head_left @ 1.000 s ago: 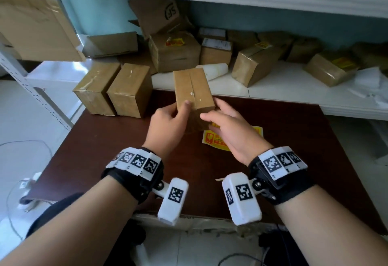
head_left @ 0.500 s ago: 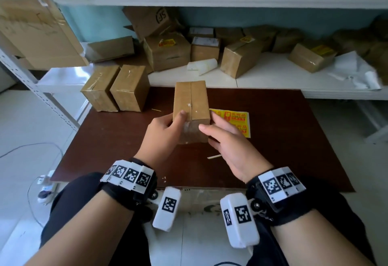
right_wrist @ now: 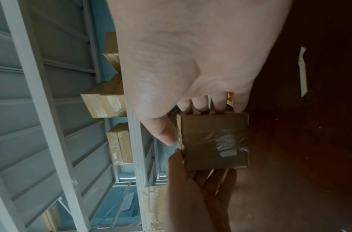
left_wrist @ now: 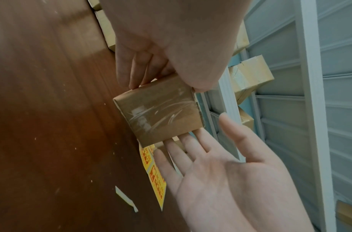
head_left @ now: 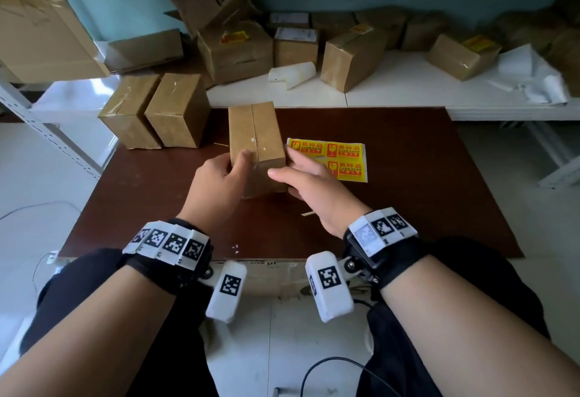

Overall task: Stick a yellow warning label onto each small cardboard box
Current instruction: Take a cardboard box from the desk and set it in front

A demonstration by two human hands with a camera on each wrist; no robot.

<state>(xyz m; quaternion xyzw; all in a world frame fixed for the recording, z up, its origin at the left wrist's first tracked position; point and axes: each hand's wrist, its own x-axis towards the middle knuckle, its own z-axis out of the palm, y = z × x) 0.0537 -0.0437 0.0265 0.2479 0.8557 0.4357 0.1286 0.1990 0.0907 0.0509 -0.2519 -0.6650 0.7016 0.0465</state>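
Cluttered shelving backs a brown table (head_left: 408,208) where a small cardboard box (head_left: 255,136) stands mid-table, gripped by the left hand (head_left: 216,186); the right hand's (head_left: 314,189) straight fingers touch its side, label sheet (head_left: 339,158) just beside.

Your head camera is looking forward and down over the brown surface (head_left: 408,208) from above. Your wrist cameras are sitting close in — each facing along its palm from opposite sides — and all three are sharing the taped box (head_left: 255,142) (left_wrist: 159,113) (right_wrist: 215,141).
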